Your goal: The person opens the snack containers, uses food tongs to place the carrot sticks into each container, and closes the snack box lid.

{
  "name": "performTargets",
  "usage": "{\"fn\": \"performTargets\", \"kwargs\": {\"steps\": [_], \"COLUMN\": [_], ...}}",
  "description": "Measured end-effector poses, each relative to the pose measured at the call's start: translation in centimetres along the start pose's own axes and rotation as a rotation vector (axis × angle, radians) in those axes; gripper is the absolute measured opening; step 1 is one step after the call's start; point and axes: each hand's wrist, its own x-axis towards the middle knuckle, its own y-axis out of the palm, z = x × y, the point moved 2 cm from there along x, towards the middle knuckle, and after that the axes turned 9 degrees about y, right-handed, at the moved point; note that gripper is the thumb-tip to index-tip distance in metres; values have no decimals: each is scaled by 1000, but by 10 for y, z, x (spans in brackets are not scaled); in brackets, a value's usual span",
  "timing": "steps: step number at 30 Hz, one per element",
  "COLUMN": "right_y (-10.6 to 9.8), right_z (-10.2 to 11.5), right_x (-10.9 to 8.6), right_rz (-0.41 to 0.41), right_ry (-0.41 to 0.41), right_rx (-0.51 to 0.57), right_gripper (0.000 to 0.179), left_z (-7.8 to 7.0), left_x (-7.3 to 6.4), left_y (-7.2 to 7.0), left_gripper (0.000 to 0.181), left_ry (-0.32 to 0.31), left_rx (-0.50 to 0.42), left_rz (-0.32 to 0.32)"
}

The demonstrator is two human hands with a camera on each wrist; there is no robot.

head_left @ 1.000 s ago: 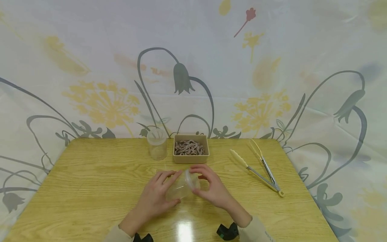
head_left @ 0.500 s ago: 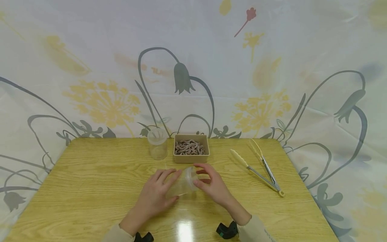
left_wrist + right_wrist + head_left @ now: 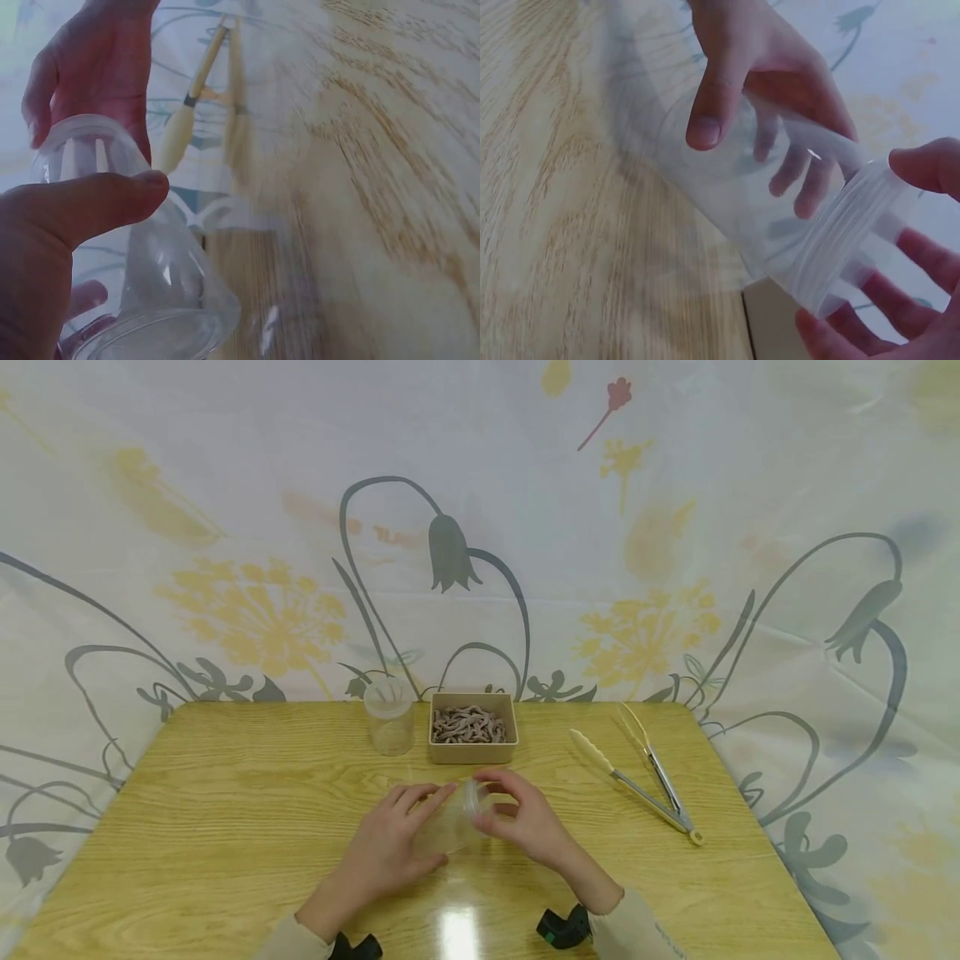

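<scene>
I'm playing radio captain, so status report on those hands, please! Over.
Left hand grips clear cylindrical plastic jar, tilted. Right hand holds its ridged end. Nothing visibly in the way.

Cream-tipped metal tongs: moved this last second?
No, in no direction: head view shows the tongs unchanged relative to the right edge of the yellow wooden table.

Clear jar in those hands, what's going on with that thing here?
A person's left hand holds a clear jar, tilted over a wooden table, while the right hand grips its ribbed end. I can't tell for sure whether that end is capped. Beyond them sits a beige box of brownish strips, with an upright clear container to its left. Off to the right, tongs lie spread open, touched by neither hand.
</scene>
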Motion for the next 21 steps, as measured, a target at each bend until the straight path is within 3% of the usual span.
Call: {"fn": "performTargets", "kwargs": {"steps": [5,11,14,21], "right_y": [-1,-4,-8,-17], "right_z": [-1,-3,-5,-17], "right_x": [-1,-2,-3,-4], "right_rz": [48,68,51,-6], "right_ry": [-80,-187,-202,-152], "right_rx": [12,55,64,29], "right_gripper": [53,56,54,51], "left_z": [0,1,2,4], "left_x": [-1,-5,-6,-6], "left_y": [-1,-5,-6,-7], "left_gripper": [97,97,99,98], "left_ry": [-43,-183,-214,-256], "left_rx": [-79,-234,-278,-333], "left_rz": [60,115,102,32]}}
